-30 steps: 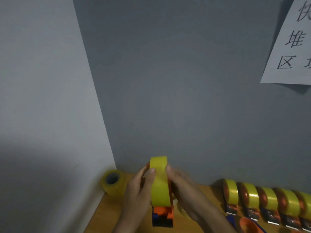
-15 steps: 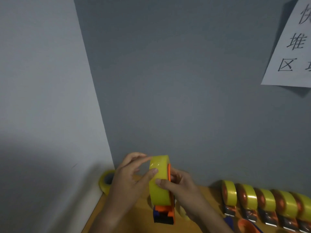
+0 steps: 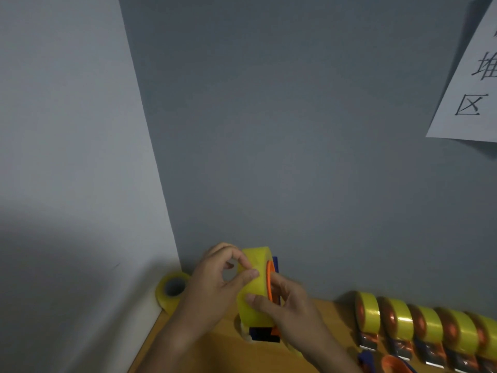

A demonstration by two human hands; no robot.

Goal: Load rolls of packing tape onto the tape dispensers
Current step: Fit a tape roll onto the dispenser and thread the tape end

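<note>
the left hand [image 3: 215, 286] pinched the rim of the glossy yellow roll of packing tape [image 3: 255, 289]; the right hand [image 3: 285, 302] gripped its orange and blue plastic dispenser [image 3: 270, 333], at 6 o'clock over the wooden table [image 3: 215, 354]. the roll looked light, stiff and slick, best held by its edges. grey walls [image 3: 295, 130] met in a corner.

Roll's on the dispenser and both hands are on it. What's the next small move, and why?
Probably peel the tape's free end loose and draw it down toward the cutter. The left hand pinches at the tape roll face with thumb and forefinger, while the right hand steadies the roll against the orange dispenser. No loose tail shows yet.
</note>
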